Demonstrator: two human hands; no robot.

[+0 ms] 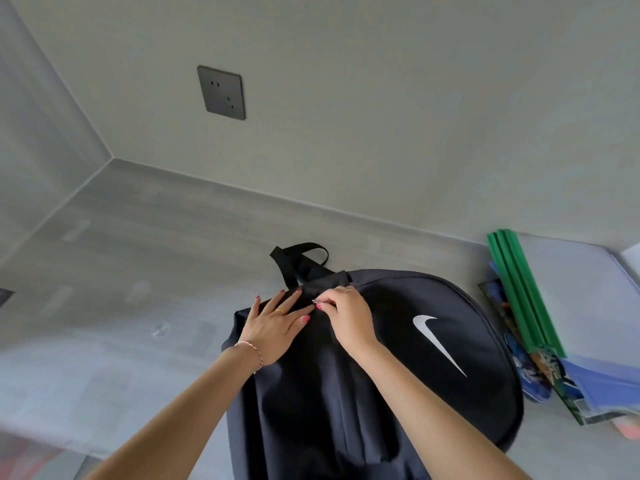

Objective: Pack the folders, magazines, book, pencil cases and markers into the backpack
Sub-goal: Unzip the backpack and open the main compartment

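1. My right hand [346, 318] pinches a small metal zipper pull [316, 301] between thumb and forefinger, at the top edge of the black fabric backpack [381, 375] with the white swoosh.
2. My left hand [275, 327] lies flat, fingers straight and spread, pressing the backpack's cloth just left of that pinch.
3. The backpack lies on the grey table [138, 254], its black carry loop [299, 254] just beyond my fingertips.
4. Well to the right of my pinching hand, green plastic folders [523, 292] rest on top of glossy magazines [550, 375] and a pale blue folder [602, 379].
5. A dark wall socket [221, 92] sits far above my left hand.
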